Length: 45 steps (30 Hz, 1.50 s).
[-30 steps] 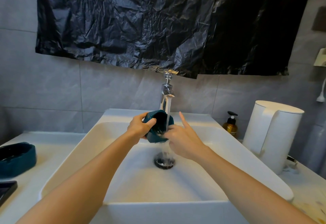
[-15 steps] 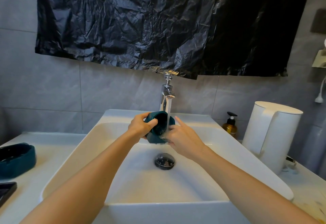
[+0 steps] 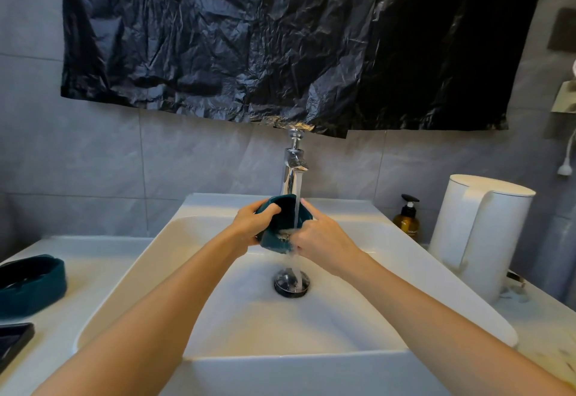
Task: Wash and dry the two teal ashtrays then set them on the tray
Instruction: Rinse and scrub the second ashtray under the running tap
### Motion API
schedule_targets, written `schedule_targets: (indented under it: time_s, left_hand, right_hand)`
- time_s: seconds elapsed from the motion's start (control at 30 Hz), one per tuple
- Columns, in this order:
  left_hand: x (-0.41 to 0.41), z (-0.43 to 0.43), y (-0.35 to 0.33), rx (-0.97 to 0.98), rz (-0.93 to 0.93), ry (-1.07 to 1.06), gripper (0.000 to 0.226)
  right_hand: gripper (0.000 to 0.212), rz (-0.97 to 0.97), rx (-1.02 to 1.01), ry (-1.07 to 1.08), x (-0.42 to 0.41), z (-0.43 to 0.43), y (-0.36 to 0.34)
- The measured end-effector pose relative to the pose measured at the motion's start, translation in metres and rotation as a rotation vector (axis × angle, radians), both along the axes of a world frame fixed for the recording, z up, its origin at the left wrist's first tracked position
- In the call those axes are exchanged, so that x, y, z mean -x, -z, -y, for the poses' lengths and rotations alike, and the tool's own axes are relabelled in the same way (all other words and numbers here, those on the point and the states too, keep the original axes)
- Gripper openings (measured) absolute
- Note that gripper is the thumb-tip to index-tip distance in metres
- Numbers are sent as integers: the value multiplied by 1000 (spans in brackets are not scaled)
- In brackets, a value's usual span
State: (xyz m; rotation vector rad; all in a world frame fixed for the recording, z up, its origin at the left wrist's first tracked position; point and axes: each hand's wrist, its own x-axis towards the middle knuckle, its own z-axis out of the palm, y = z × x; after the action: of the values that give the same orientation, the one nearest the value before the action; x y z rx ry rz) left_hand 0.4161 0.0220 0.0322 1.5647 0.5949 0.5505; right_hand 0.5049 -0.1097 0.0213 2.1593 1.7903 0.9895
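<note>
The white sink (image 3: 280, 361) fills the near middle, its front rim closest to the camera. At the near left edge, a dark tray (image 3: 14, 338) shows only a corner on the worktop (image 3: 81, 274). Just behind it sits one teal ashtray (image 3: 32, 286), upright and apart from the tray. Further in, a stream of water (image 3: 297, 268) falls onto the drain (image 3: 291, 285). Above the drain both hands hold the other teal ashtray (image 3: 285, 218), tilted under the stream. The left hand (image 3: 251, 224) grips its left side, thumb hooked over the rim. The right hand (image 3: 321, 236) has its fingers curled at the lower right edge. Behind stands the chrome tap (image 3: 291, 174), with an amber pump bottle (image 3: 406, 221) and a white jug (image 3: 480, 233) to the right. A black plastic sheet (image 3: 280, 37) hangs on the wall.
</note>
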Motion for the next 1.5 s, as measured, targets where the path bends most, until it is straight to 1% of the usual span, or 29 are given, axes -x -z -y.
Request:
schedule_targets:
  time_s: [0.03,0.13,0.23,0.27,0.33,0.37,0.4,0.43,0.47,0.53,0.57,0.63,0.7,0.73,0.77,0.87,0.9,0.93,1.0,1.03,1.07,1.1,1.13,1.2,1.23,1.27,1.37,1.4,1.5]
  left_hand:
    - [-2,2,2,33,9,3,35]
    - [-7,9,4,66,30,-1,33]
    - [-9,8,3,41,41,-69,30]
    - [-8,7,3,39,35,-78,30]
    - [-7,5,4,43,24,-96,30]
    - [-7,5,4,43,23,-108,30]
    - [-7,4,3,42,27,-119,31]
    - [-7,4,3,40,32,-128,30]
    - [-8,4,2,34,35,-137,28]
    - [-7,3,3,9,35,-149,23]
    - [-6,3,3,-4,33,-152,21]
    - [-5,1,4,-26,32,-163,20]
    - [-6,0,5,-57,29,-173,22]
    - [-6,1,5,-76,24,-177,23]
    - [-6,2,5,-98,15,-180,23]
    - [-6,2,6,-126,-4,-179,23]
    - [-5,2,6,-119,-5,-180,21]
    - [-5,2,6,-117,-5,-183,20]
    - [-5,1,7,-123,-4,-183,20]
    - [-5,2,6,-118,-2,-183,21]
    - [-5,2,6,-113,2,-185,21]
    - [-5,2,6,-116,1,-191,20]
    - [-6,0,6,-119,-3,-200,20]
    - [-5,-1,7,-105,-7,-207,18]
    - [-4,-3,7,-90,-5,-207,16]
    - [-4,-4,7,-79,-2,-206,15]
    - [-5,-5,4,-81,9,-195,19]
    - [-6,-5,3,-77,14,-191,21]
    - [-4,-3,2,-26,21,-157,21]
  right_hand:
    - [6,-69,-9,-13,0,-1,0]
    - [24,-322,-127,20,8,-3,-1]
    - [23,-456,-176,-84,10,-2,2]
    - [21,-416,-166,-86,6,-1,3]
    - [22,-251,-170,-85,-4,0,3]
    - [24,-176,-134,-68,-6,1,3]
    - [25,-160,-87,-38,-3,0,2]
    - [22,-198,-93,-35,3,-3,5]
    - [21,-320,-131,-56,8,-5,8]
    - [28,-593,-176,-110,18,-6,12]
    - [30,-616,-170,-138,18,-5,13]
    - [26,-464,-154,-158,7,-1,13]
    - [17,-250,-130,-83,1,3,6]
    - [16,-199,-119,-50,2,2,5]
    - [17,-191,-101,-30,6,-1,7]
    - [25,-533,-105,-76,20,-4,12]
    - [25,-597,-114,-97,18,-3,13]
    - [22,-545,-109,-107,13,-2,14]
    - [8,-234,-127,-107,-2,-3,12]
    - [9,-111,-70,-54,-3,-4,8]
    - [13,-79,10,22,0,-4,5]
    - [17,-98,39,60,5,-6,5]
    - [17,-173,28,63,11,-8,7]
    - [18,-467,-35,-11,23,-9,10]
    - [21,-549,-73,-54,26,-8,10]
    - [23,-550,-83,-68,22,-5,11]
    - [24,-175,-69,-73,5,-1,6]
    - [25,-108,-51,-57,4,-1,4]
    - [19,-108,-29,-15,12,-5,2]
